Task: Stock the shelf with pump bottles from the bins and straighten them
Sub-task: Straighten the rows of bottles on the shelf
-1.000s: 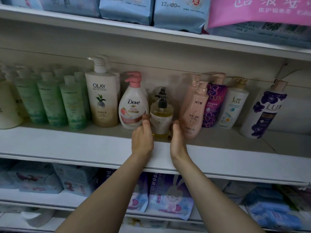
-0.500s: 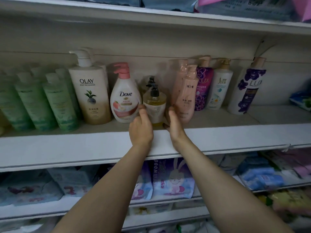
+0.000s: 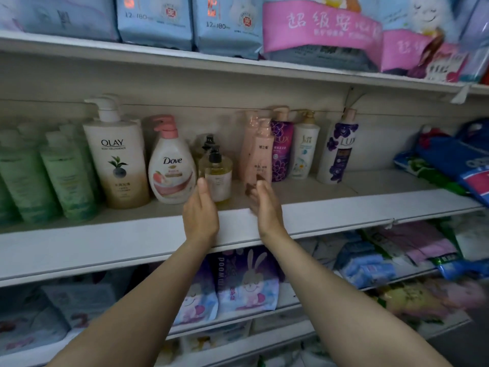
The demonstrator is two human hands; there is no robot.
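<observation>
A small clear pump bottle of yellow liquid (image 3: 219,173) stands upright on the white middle shelf (image 3: 344,207), with a second like it right behind. My left hand (image 3: 200,213) hangs just in front of it on the left, fingers straight, thumb near its base. My right hand (image 3: 264,205) is to its right, palm facing inward, apart from the bottle and in front of a pink pump bottle (image 3: 262,152). Neither hand holds anything. A Dove bottle (image 3: 171,165) and a tall Olay bottle (image 3: 117,154) stand to the left.
Green bottles (image 3: 66,176) fill the shelf's left end. Two purple Lux bottles (image 3: 281,149) (image 3: 338,149) and a white bottle (image 3: 304,149) stand to the right, then blue packs (image 3: 444,160). Packaged goods fill the shelves above and below.
Both hands have come off the small yellow bottle and drawn back toward the shelf edge, the right one farther to the right. The camera has tilted up.
</observation>
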